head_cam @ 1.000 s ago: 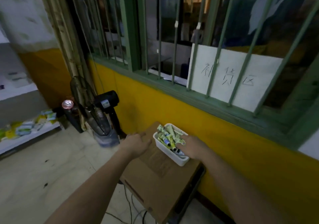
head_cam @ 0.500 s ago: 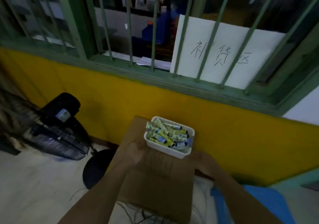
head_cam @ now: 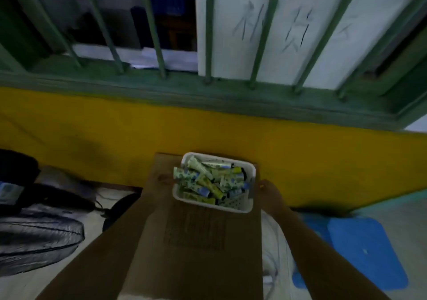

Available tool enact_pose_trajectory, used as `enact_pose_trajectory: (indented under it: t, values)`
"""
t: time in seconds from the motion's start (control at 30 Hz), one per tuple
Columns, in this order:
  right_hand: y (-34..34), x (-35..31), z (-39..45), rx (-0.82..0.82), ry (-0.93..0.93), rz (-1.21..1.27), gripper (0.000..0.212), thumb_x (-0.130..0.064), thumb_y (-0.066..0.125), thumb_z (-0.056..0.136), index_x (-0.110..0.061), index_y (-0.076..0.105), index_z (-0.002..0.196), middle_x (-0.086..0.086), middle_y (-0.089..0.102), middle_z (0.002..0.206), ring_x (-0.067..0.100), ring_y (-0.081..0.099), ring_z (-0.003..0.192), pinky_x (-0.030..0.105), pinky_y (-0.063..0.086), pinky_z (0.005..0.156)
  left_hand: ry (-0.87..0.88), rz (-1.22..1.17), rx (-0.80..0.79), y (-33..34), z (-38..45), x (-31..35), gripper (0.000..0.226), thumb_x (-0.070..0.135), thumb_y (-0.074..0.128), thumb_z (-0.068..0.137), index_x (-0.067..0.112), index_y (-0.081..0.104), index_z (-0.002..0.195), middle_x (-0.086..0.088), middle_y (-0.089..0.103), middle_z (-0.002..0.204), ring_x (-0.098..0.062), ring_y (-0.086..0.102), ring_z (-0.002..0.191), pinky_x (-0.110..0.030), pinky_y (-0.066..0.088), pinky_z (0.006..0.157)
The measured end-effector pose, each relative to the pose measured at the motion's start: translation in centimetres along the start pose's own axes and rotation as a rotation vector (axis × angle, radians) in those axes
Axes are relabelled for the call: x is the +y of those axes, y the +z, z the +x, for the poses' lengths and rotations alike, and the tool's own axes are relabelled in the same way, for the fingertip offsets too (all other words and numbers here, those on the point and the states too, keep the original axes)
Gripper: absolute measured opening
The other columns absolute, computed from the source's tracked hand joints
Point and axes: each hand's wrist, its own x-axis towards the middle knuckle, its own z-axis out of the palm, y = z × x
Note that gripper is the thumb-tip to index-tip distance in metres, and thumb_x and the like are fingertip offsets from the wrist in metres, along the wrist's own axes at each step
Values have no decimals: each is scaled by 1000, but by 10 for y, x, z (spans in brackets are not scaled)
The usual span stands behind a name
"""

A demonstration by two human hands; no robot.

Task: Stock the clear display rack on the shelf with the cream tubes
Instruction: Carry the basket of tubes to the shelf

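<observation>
Between the hands, a white basket (head_cam: 247,204) of cream tubes (head_cam: 203,180) was seen; neither grip on the cardboard box (head_cam: 201,242) could be told.

Both hands' finger posture lost in dim blur beside the white basket (head_cam: 233,207); lower tubes buried.

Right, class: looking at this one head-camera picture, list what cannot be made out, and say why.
- Left hand: dark and blurred against the cardboard box; its grip is unreadable.
- Right hand: fingers hidden past the white basket.
- Cream tubes: print too small and blurred.
- Paper sign: crossed by window bars, smeared.
- Display rack: outside the frame.
</observation>
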Motion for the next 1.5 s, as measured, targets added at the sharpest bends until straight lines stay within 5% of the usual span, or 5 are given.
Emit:
enact_pose_trajectory:
  t: [0.1, 0.33, 0.7, 1.1, 1.5]
  values:
    - [11, 7, 34, 32, 57, 123, 33, -17, 49, 101, 8, 55, 81, 19, 45, 73, 28, 42, 69, 39, 35, 61, -47, 62, -25, 9, 33, -4, 16, -5, 46, 98, -6, 58, 109, -11, 59, 97, -16, 58, 83, -20, 46, 73]
    - [36, 25, 57, 122, 195, 350, 22, -4, 44, 99, -10, 50, 79, 22, 49, 80, 28, 43, 69, 41, 38, 63, -192, 43, -219, 8, 53, -23, 15, 18, 51, 100, 18, 61, 112, 5, 64, 107, -23, 63, 106, -44, 51, 92]
    - [-12, -18, -37, 226, 236, 384, 28, 1, 56, 93, 1, 59, 122, 15, 61, 71, 22, 51, 56, 25, 40, 41, -62, 132, -389, 6, -4, 45, 10, 15, 58, 96, 21, 65, 100, -6, 68, 109, -18, 65, 96, -28, 56, 73]
    - [-92, -9, -258, 636, 122, 610, 24, 3, 55, 92, 3, 64, 115, 25, 66, 96, 32, 59, 79, 47, 53, 73, 290, 234, -585, 63, -134, 145, 7, 9, 64, 91, 8, 70, 94, -14, 71, 102, -31, 68, 94, -49, 54, 89]
    - [-188, 108, -491, 1170, 213, 911, 23, 14, 49, 85, 23, 59, 103, 20, 61, 69, 18, 59, 47, 27, 51, 52, 497, 226, -963, 259, -361, 205, 10, -8, 59, 86, -2, 67, 85, -3, 68, 61, -11, 62, 50, -18, 48, 45]
